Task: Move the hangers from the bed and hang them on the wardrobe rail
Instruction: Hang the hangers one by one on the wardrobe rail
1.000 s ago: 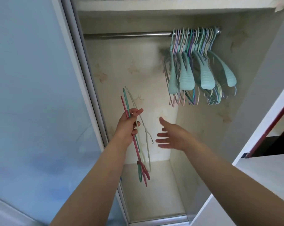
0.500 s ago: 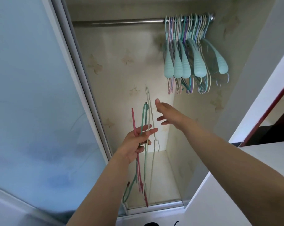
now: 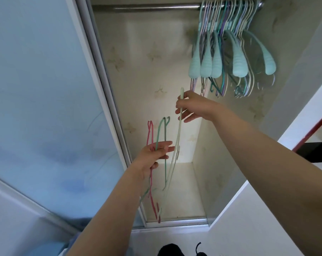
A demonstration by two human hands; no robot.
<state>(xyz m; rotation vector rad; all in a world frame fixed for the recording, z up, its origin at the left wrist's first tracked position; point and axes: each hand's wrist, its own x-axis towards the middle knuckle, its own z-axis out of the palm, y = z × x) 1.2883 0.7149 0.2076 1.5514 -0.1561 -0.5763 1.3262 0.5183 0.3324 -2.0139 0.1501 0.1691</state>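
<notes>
The cream hanger (image 3: 176, 145) is pinched near its hook by the right hand (image 3: 191, 108), its frame trailing down past the left hand (image 3: 152, 156), which grips the pink hanger (image 3: 150, 182) and green hanger (image 3: 164, 154). It may still touch those. Lift it clear, then hook it on the rail (image 3: 147, 6) up left of the hung hangers (image 3: 228, 52).

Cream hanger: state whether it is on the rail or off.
Off. The right hand grips the cream hanger well below the rail.
</notes>
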